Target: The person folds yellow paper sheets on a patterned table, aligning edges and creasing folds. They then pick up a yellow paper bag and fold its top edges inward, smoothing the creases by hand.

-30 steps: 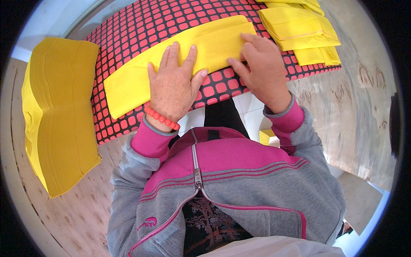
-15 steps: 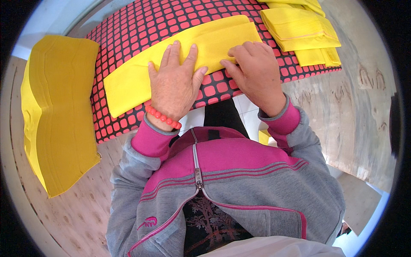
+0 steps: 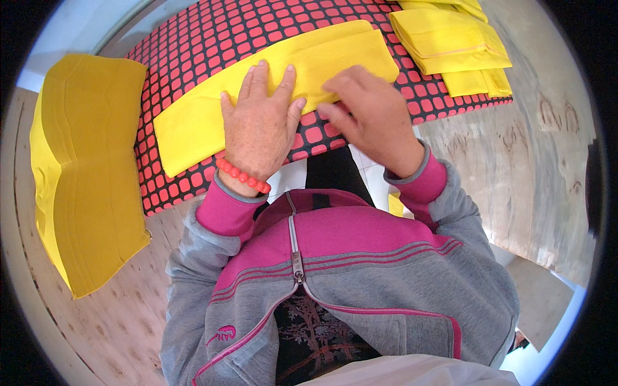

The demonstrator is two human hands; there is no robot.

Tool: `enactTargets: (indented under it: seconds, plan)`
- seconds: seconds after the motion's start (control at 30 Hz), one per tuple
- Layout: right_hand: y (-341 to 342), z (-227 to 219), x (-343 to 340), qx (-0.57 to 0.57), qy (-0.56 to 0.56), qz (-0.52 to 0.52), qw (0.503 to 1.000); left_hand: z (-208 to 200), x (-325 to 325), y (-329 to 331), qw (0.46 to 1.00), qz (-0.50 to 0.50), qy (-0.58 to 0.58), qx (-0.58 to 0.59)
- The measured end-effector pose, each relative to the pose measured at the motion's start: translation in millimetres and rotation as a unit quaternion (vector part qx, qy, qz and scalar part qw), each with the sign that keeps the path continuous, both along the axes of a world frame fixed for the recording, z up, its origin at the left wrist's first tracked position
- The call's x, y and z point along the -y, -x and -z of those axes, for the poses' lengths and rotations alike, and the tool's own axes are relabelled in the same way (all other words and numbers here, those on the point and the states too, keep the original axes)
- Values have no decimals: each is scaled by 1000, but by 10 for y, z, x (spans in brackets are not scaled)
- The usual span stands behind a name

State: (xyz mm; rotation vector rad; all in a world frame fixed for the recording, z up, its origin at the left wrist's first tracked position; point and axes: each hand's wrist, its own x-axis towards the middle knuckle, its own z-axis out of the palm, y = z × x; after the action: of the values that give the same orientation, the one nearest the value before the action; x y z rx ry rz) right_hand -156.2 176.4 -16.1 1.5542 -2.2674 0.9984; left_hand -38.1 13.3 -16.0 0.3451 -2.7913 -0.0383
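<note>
Resting the left hand (image 3: 257, 128), with fingers spread and released, on the folded yellow cloth (image 3: 315, 61) atop a red-and-black patterned cover (image 3: 257, 26); holding the right hand (image 3: 376, 119) at the cloth's near edge with blurred, bent fingers; cannot tell whether pinching it; wearing a red beaded bracelet (image 3: 243, 176) on the left.

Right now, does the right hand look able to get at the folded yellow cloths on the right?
Probably yes: between the right hand and the folded yellow cloths, only the red-and-black patterned cover shows in the way.
</note>
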Motion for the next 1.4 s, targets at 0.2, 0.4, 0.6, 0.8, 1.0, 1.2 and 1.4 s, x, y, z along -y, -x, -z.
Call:
enactTargets:
  seconds: [0.2, 0.4, 0.6, 0.8, 1.0, 1.2, 1.4]
  plan:
    - [290, -36, -194, -155, -8, 83, 984, -13, 2, -4, 1000, 1, 1, -6]
    - [354, -42, -314, -146, -21, 102, 984, -13, -24, 10, 1000, -14, -8, 6]
    - [355, -12, -283, -134, -65, 149, 978, -13, -10, 4, 1000, -11, -8, 3]
    - [355, -20, -173, -122, 17, 20, 992, 1, -15, 5, 1000, -7, -3, -6]
    - [111, 50, -69, -25, -45, -98, 994, -6, -5, 4, 1000, -11, -16, -1]
    - [63, 12, -94, 31, -54, -61, 996, 6, -27, 23, 1000, -13, -3, 0]
    - [135, 14, -38, -128, 25, 46, 990, 1, -26, 22, 1000, -14, 1, 3]
